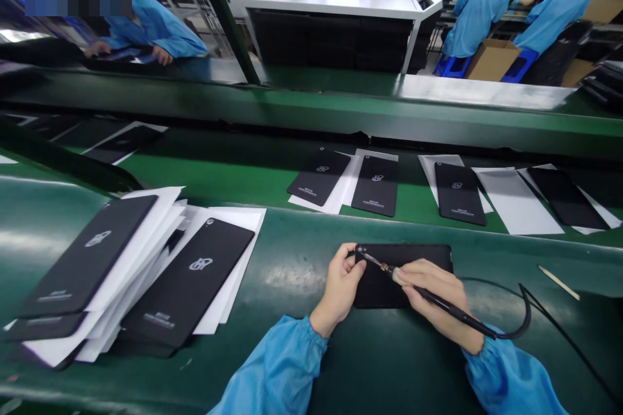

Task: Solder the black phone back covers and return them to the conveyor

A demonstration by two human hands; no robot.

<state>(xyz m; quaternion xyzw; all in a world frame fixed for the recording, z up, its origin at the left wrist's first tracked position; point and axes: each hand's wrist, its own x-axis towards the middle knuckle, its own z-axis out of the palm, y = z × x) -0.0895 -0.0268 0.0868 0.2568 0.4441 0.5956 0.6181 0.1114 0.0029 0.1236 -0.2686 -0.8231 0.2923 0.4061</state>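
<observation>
A dark tablet back cover or tablet lies flat on the green bench in front of me, its left end under my fingers. With thumb and fingers closed, my left hand grips its upper left corner. My right hand is wrapped round a soldering iron with a black handle and a cable. The iron's metal tip slants up to the left and reaches the tablet's corner, close to my left thumb; whether it touches cannot be made out.
Stacked black tablets with white sheets stand at left. Behind, a green conveyor carries more tablets and white sheets. A thin pale stick and the iron's black cable lie at right. Across the line, a person in blue handles something.
</observation>
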